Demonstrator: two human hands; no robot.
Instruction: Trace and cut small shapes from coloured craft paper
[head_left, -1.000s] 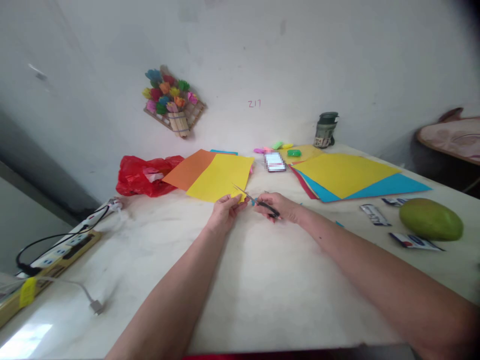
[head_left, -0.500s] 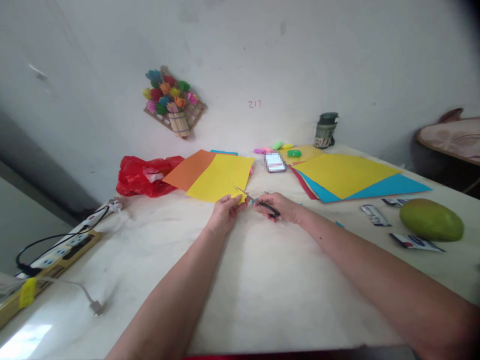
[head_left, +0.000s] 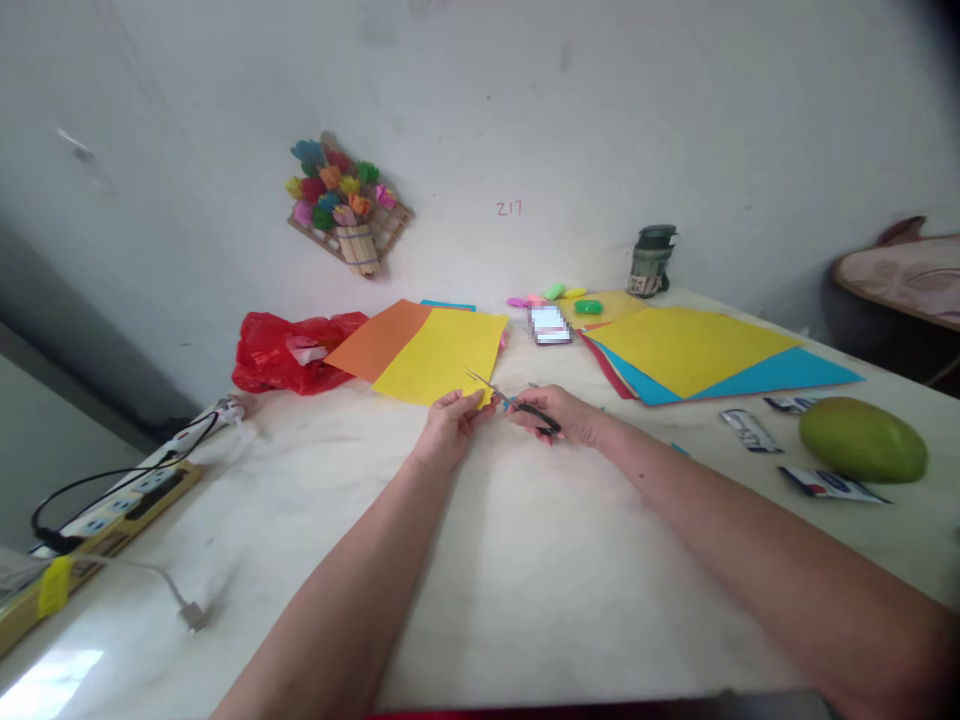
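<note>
My left hand [head_left: 448,425] pinches a small yellow piece of paper [head_left: 478,397] just above the table, near the front edge of a yellow sheet [head_left: 442,353]. My right hand [head_left: 564,413] grips black-handled scissors [head_left: 517,404]. Their blades point left and up, toward the small piece, and look slightly apart. An orange sheet [head_left: 379,338] lies under the yellow one on its left.
A red plastic bag [head_left: 285,350] sits at the back left. A stack of yellow, blue and red sheets [head_left: 697,355] lies to the right, with a green mango [head_left: 862,439] and small wrappers [head_left: 825,483]. A phone [head_left: 550,324], a dark jar [head_left: 651,260] and power strips [head_left: 127,490] are also here.
</note>
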